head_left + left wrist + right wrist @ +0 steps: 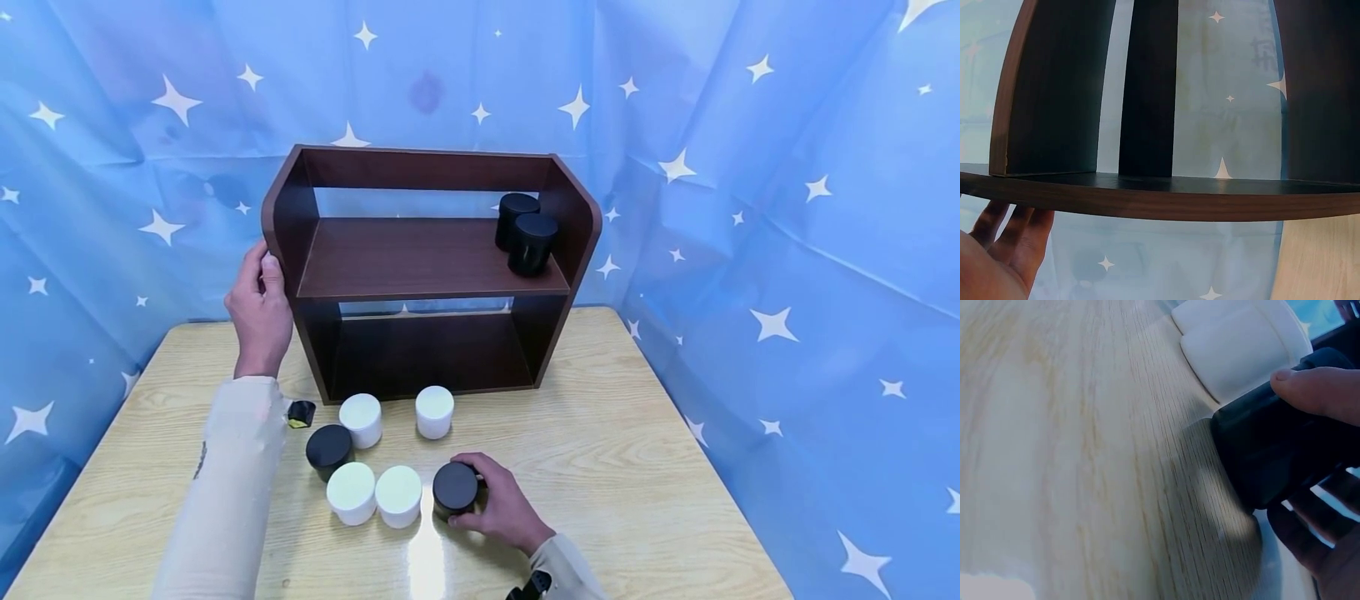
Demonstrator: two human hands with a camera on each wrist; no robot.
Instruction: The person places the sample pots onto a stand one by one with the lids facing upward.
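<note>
At the front of the table, my right hand (504, 507) holds a black lidded jar (454, 490), thumb on one side and fingers round the other. The right wrist view shows this black jar (1272, 447) low over the wood, next to white jars (1241, 347). My left hand (262, 317) touches the outer left side of a dark brown two-tier shelf (405, 258). In the left wrist view its fingers (1034, 240) reach straight against the panel. Two black jars (532, 246) stand at the right end of the upper tier.
Left of the held jar are two white jars (399, 497) side by side, with another black jar (330, 450) behind them. Two more white jars (435, 412) stand close before the shelf's base. A blue star-patterned curtain (750, 208) surrounds the wooden table (615, 467).
</note>
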